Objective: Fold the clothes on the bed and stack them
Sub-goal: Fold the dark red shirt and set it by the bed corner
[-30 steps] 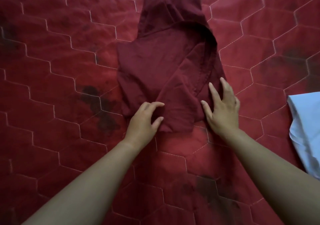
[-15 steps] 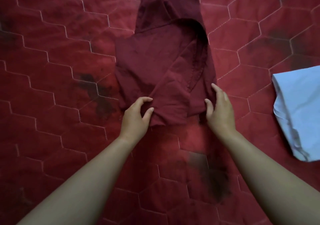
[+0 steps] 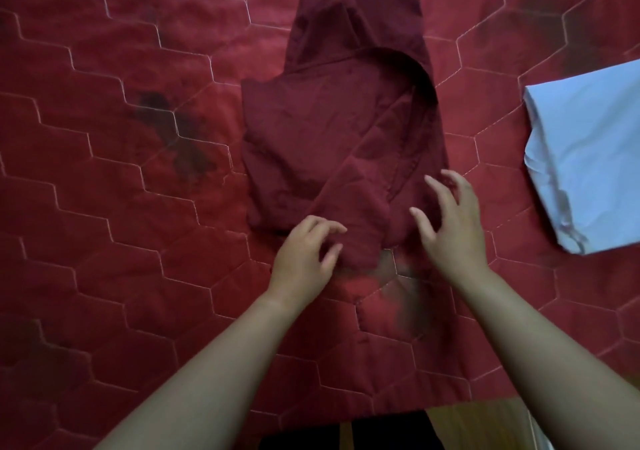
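Observation:
A dark maroon garment [image 3: 329, 131] lies partly folded on the red quilted bed cover [image 3: 121, 207], its far end running off the top of the view. My left hand [image 3: 304, 259] is at the garment's near corner, fingers curled against the cloth edge. My right hand [image 3: 453, 221] hovers just above the near right part of the garment with fingers spread and nothing in it. A folded light blue cloth [image 3: 588, 151] lies at the right, apart from the maroon garment.
The bed's near edge [image 3: 381, 411] shows at the bottom, with wooden floor [image 3: 478, 425] and a dark shape below it. Dark stains mark the cover left of the garment and near my wrists.
My right hand has lifted off the garment and spread its fingers. The view has shifted back, so the bed edge and more of the blue cloth now show.

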`<state>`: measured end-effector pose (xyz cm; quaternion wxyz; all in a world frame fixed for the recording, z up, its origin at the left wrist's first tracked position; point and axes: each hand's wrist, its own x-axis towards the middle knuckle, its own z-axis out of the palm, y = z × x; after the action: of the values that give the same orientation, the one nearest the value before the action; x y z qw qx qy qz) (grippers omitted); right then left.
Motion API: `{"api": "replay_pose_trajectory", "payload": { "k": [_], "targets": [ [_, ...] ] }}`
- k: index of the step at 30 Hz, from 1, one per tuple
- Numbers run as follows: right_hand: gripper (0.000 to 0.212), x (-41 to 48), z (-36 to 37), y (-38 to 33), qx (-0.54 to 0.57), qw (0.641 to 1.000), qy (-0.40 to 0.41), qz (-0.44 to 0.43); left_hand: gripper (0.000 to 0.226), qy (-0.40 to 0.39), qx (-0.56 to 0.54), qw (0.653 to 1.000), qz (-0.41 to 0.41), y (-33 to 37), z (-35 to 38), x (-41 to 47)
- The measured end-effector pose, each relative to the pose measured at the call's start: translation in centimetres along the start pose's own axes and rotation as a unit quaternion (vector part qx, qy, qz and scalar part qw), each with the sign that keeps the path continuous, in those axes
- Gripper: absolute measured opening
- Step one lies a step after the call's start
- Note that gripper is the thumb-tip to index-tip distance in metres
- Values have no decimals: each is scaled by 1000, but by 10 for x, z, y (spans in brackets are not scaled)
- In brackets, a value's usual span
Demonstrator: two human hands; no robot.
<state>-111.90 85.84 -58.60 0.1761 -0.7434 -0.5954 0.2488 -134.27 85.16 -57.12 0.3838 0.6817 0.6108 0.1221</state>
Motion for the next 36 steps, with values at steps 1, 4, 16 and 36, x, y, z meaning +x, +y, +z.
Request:
{"api": "replay_pose_trajectory", "payload": {
  "k": [1,4,16,36],
  "targets": [
    [49,5,3,-1,2,1000,-15,-6,30,-30,9,1000,1,0,4,1],
    [52,13,11,1,-15,999,-42,-4,51,-90,57,994,0,-9,9,1],
    [47,3,-6,3,12,999,-46,-25,8,93,-111,986,-81,-6,-10,30],
    [97,180,-10,-41,-47,995,-74,-49,11,213,-25,963,-164,-46,-92,152]
  ]
}}
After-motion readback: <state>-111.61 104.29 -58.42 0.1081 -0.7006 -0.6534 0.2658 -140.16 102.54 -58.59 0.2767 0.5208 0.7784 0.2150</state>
